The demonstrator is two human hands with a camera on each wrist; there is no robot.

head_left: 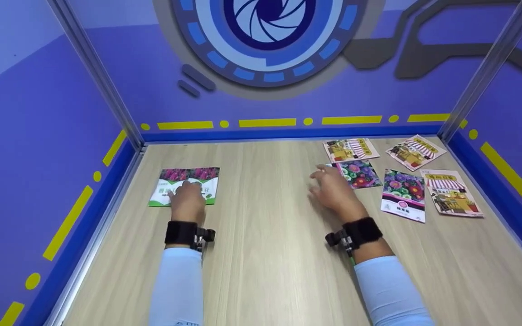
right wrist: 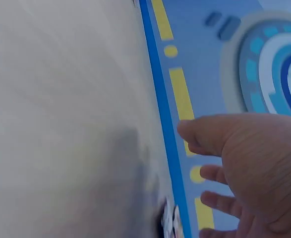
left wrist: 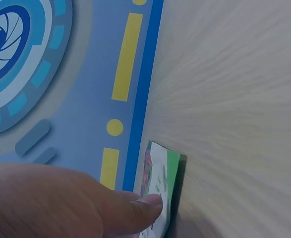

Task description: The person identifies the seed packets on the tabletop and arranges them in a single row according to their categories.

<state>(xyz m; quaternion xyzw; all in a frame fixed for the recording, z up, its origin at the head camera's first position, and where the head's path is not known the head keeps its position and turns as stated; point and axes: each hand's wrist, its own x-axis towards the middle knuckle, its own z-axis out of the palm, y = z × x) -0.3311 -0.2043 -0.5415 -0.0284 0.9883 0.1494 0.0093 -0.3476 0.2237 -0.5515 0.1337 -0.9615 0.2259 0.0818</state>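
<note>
Left hand (head_left: 187, 199) flat on a green and white seed packet (head_left: 185, 185), fingers laid straight across it, pressing it to the wooden table (head_left: 265, 235) near the left wall. From the left wrist view, a fingertip (left wrist: 147, 206) resting on the packet's edge, nothing curled round it. Right hand (head_left: 333, 190) open and relaxed, fingers spread, hovering just above the table and holding nothing; fingertips close beside a flower packet (head_left: 358, 174). Further right, a second flower packet (head_left: 403, 194) with a white lower band, and three shop-picture packets: one behind (head_left: 350, 149), one at the far corner (head_left: 416, 152), one nearest the right wall (head_left: 452, 192). All five lying flat, near one another.
</note>
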